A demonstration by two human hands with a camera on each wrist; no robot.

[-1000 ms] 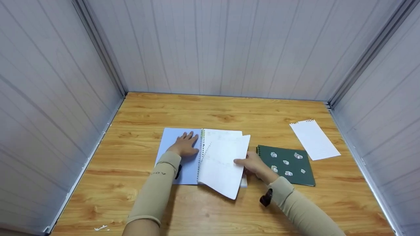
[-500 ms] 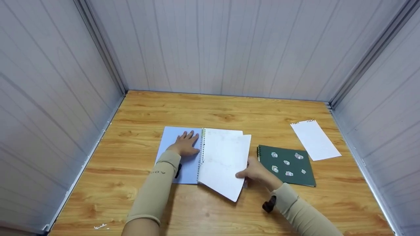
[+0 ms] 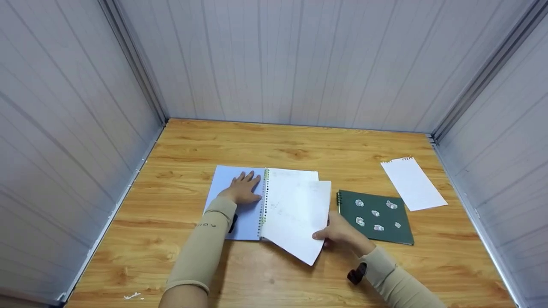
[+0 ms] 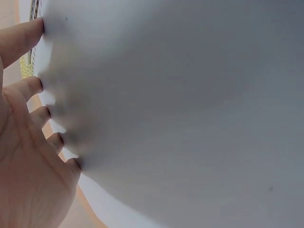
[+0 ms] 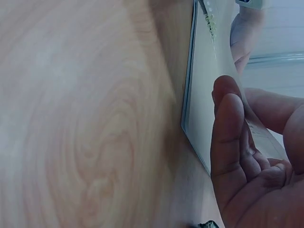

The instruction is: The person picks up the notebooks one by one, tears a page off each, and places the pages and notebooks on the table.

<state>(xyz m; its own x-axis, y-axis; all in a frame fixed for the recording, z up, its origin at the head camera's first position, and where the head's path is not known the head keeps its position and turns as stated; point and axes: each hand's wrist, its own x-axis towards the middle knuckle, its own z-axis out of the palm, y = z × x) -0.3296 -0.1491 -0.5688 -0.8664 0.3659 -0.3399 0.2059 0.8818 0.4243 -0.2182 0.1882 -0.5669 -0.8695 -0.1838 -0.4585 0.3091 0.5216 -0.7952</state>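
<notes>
A spiral notebook (image 3: 291, 175) lies open on the wooden table, its light blue cover (image 3: 224, 179) to the left of the coil binding. With fingers spread, my left hand (image 3: 244, 189) presses on that cover beside the binding; its fingertips touch the blue surface in the left wrist view. My right hand (image 3: 342, 232) pinches the outer edge of a white page (image 3: 295, 222), thumb on top and fingers beneath. The page is pulled askew, its lower corner beyond the notebook's front edge. In the right wrist view the page (image 5: 259, 133) curves up between thumb and fingers.
A dark green spiral notebook (image 3: 372, 216) with several small stickers lies just right of my right hand. Behind it is a white sheet (image 3: 413, 184) with a torn top edge. White paper scraps (image 3: 132, 295) lie at the front left. Panel walls (image 3: 295, 64) enclose the table's back and sides.
My right hand has slid down the page's edge and drawn it slightly right and toward the front. The page's tilt looks greater. My left hand has stayed in place.
</notes>
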